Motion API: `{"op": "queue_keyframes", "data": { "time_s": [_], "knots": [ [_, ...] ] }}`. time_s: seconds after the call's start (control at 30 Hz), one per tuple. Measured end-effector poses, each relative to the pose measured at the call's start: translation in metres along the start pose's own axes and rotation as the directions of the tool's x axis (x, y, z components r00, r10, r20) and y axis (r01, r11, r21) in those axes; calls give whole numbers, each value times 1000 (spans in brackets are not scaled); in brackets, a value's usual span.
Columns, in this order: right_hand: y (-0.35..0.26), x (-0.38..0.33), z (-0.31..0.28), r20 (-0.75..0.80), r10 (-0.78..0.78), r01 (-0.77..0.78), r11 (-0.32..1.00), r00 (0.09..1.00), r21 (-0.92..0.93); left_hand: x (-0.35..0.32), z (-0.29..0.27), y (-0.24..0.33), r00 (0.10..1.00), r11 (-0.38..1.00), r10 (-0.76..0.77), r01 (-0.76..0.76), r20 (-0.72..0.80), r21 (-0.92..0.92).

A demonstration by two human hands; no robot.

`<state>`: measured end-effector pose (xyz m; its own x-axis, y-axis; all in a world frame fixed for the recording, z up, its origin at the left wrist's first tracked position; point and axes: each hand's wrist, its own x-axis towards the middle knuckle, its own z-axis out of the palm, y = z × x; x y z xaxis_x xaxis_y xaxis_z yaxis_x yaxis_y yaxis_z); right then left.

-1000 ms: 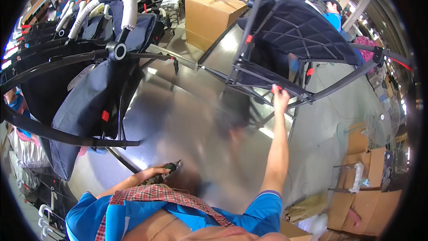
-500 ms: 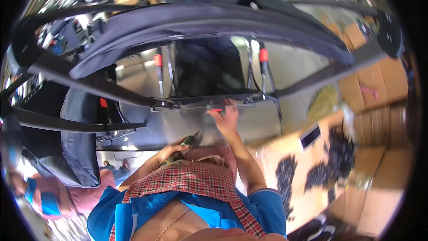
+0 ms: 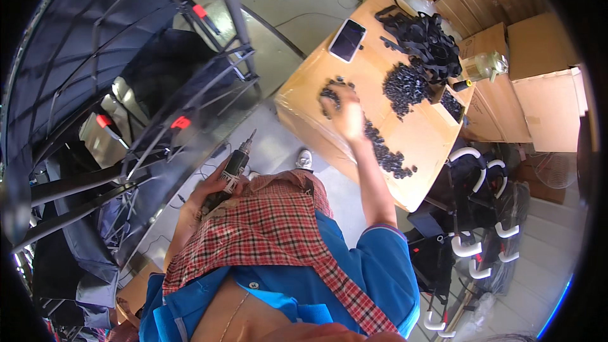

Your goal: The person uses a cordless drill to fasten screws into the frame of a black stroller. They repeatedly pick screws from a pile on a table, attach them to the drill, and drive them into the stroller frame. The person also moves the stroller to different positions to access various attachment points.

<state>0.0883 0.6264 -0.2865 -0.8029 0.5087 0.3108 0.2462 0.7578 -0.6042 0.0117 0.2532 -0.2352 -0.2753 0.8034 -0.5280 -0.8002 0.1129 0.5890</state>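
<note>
My left hand (image 3: 212, 182) is wrapped round a dark green electric screwdriver (image 3: 237, 163), its bit pointing up and away from me. Off to the right, my right hand (image 3: 345, 113) reaches over a brown cardboard work surface (image 3: 304, 102). Its thumb and fingers are curved and apart, touching a small pile of black plastic parts (image 3: 330, 94). A second strip of these black parts (image 3: 387, 154) lies beside my right wrist. Beyond it is a larger heap of small black pieces (image 3: 405, 87).
A phone (image 3: 348, 40) and a tangle of black straps (image 3: 423, 37) lie on the cardboard. Left stands a dark frame with black fabric (image 3: 168, 57) and red clips. Cardboard boxes (image 3: 544, 44) are stacked at right, above folded frames with white curved handles (image 3: 467, 247).
My view has turned right, away from the frame. My right hand has left the red-marked part at the frame's bar and moved to the black parts. The screwdriver stays in my left hand.
</note>
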Motion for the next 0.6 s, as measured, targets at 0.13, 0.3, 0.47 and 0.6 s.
{"op": "queue_keyframes", "data": {
  "time_s": [0.13,0.3,0.47,0.6],
  "knots": [
    [152,-38,-65,-206,258,-285,952,944,-116,46,37,-4,988,999,-45,44,145,9],
    [244,-51,-93,-210,276,-319,924,938,-213,91,124,8,991,977,-130,131,-14,168],
    [262,-39,-105,-127,213,-236,950,969,-204,117,155,10,985,948,-160,134,67,290],
    [259,-32,-107,-94,316,-324,942,944,-91,124,181,19,968,921,-239,202,74,333]
  ]
}}
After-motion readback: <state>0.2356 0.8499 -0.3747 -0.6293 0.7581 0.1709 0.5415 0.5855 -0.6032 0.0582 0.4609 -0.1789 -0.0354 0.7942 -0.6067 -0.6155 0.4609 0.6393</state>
